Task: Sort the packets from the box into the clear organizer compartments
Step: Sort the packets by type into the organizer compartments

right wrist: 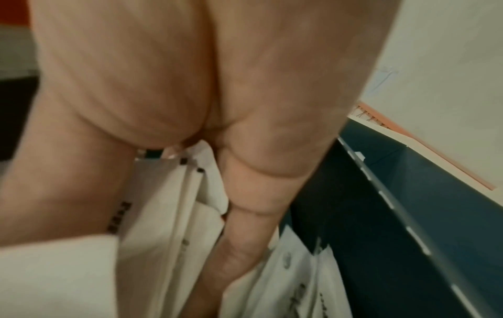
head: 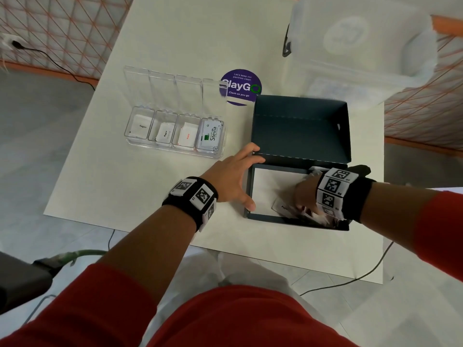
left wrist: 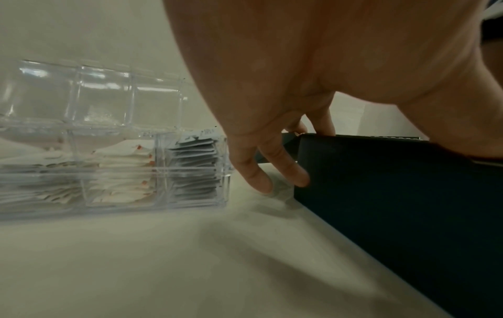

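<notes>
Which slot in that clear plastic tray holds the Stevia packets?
On the white table, left of the dark blue box, sits the clear organizer with four compartments. The Stevia packets fill the one nearest the box; theirs alone carry a green logo.

You are getting soft, even light in the head view; the table (head: 175, 41) is reading bright without glare, and its edges are bowing outward. Your left wrist view is showing faint shadows and a smeared organizer (left wrist: 108, 150). Your right wrist view is blurring the packets (right wrist: 168, 215) badly.
</notes>
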Motion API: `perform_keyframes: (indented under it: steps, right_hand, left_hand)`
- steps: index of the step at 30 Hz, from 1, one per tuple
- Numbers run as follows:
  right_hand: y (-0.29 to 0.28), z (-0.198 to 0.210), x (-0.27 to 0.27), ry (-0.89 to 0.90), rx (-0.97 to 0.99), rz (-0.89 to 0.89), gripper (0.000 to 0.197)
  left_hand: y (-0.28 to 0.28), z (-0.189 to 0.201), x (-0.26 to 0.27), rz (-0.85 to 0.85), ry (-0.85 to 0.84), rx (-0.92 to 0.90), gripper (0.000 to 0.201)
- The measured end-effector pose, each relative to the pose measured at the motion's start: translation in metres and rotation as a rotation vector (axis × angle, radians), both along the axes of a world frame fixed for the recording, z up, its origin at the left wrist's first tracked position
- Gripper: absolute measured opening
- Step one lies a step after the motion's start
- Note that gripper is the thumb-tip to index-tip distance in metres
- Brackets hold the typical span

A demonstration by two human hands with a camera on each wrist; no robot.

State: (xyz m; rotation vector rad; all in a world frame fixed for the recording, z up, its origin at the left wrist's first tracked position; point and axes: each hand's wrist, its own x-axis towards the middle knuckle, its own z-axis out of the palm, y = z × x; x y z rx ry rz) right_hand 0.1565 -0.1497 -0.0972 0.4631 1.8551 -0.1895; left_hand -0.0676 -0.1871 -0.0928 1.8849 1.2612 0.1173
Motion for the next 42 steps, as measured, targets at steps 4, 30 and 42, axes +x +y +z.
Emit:
perform_keyframes:
  steps: [4, 30, 42]
  right_hand:
    - [-0.001, 0.000, 0.012, -0.009, 0.038, 0.006, 0.031]
    - [0.009, 0.000, 0.010, 0.002, -0.143, -0.603, 0.042]
    - [0.009, 0.015, 0.000, 0.189, -0.072, -0.604, 0.010]
  left_hand:
    - [0.001, -0.001, 0.000, -0.002, 0.002, -0.004, 0.115]
    - [0.002, -0.002, 0.002, 0.004, 0.010, -0.023, 0.115]
    - [0.001, 0.000, 0.003, -0.004, 0.036, -0.013, 0.115]
